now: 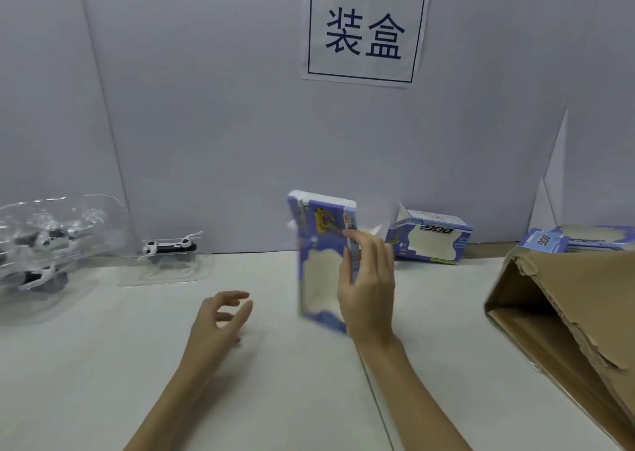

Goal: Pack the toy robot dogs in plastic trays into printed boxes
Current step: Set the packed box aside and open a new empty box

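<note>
A printed box (321,261) is held upright above the table (137,364) by the right hand (367,289), just right of centre; the fingers (357,244) are curled round its right edge, with the palm against that side; the box is blurred, so its print is only partly readable. The left hand (220,320) hovers at 7 o'clock of the box, apart from it, its fingers loosely curled and holding nothing.

At 2 o'clock of the held box a second box (429,241) lies on the table against the grey wall (206,124), with one flap open and "DOG" printed on it; further toward 3 o'clock, flat boxes (549,242) are stacked behind a brown carton (567,313), which lies on its side with its opening toward the centre.

At 9 o'clock a toy dog (170,246) sits in a clear tray (165,272) on the table near the wall; at the far left edge more trays (51,244) with dogs are piled.

On the wall at 12 o'clock a sign (364,31) with two printed characters is fixed.
</note>
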